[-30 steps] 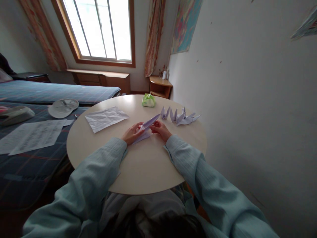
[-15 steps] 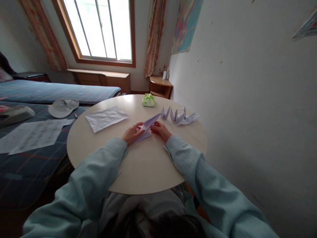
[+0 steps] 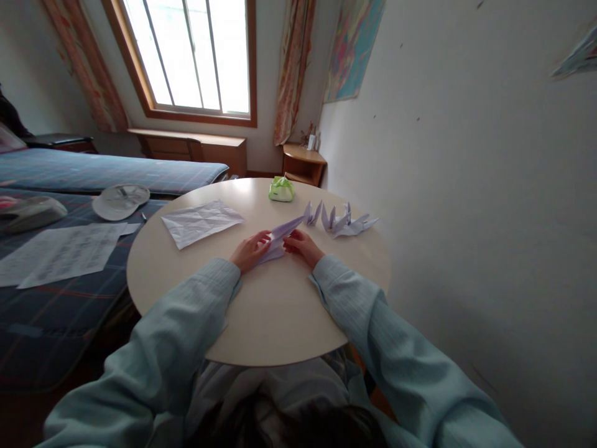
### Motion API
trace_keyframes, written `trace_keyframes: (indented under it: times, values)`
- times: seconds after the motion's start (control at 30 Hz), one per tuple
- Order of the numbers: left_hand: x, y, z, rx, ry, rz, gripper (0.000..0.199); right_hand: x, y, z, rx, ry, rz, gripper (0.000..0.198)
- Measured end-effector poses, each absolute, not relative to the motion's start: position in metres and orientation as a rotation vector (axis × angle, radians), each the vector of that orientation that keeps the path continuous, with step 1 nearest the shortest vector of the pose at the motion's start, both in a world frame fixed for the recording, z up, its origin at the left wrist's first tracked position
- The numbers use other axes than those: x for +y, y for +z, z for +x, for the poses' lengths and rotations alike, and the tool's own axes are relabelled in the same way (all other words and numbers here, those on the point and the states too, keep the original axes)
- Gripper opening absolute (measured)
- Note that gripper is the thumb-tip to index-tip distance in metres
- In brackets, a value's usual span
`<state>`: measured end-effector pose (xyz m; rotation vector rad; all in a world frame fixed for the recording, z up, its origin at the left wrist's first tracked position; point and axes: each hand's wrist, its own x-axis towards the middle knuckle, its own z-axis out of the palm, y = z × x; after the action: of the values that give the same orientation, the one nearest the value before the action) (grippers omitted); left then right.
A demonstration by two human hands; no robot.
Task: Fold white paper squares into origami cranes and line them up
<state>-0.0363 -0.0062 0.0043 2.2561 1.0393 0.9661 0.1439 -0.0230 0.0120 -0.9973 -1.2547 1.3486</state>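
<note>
A partly folded sheet of pale purple paper (image 3: pixel 278 239) lies between my two hands over the middle of the round table (image 3: pixel 280 311). From the left, my left hand (image 3: pixel 252 250) grips the paper's left side, its fingertips curled over the edge. My right hand (image 3: pixel 304 246) pinches the right side, thumb and fingers close together. One long point of the paper rises toward the upper right, and a lower layer rests near the tabletop. Just beyond my right hand stand several folded paper cranes (image 3: pixel 342 221) in a row.
A creased white sheet (image 3: pixel 203 223) lies at the table's left. At the far edge sits a green tissue pack (image 3: pixel 281 189). Left of the table, a bed (image 3: pixel 60 317) holds a white cap (image 3: pixel 120 202) and printed sheets (image 3: pixel 69 254). A wall (image 3: pixel 476 218) rises close on the right.
The upper flap of the purple paper has come down a little and lies flatter between my hands. Both hands stay almost in place.
</note>
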Motion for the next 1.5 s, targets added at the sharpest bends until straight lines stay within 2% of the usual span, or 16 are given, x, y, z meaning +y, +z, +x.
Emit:
trace_keyframes:
  times: [0.5, 1.5]
  values:
    - [-0.0061, 0.0039, -0.0370, 1.166, 0.900, 2.410, 0.030, -0.0251, 0.0106, 0.1398, -1.307, 1.373, -0.961, 0.033]
    - [-0.0041, 0.0022, -0.0371, 1.090, 0.920, 2.458, 0.027, -0.0261, 0.0126, 0.1410, -1.362, 1.383, -0.979, 0.035]
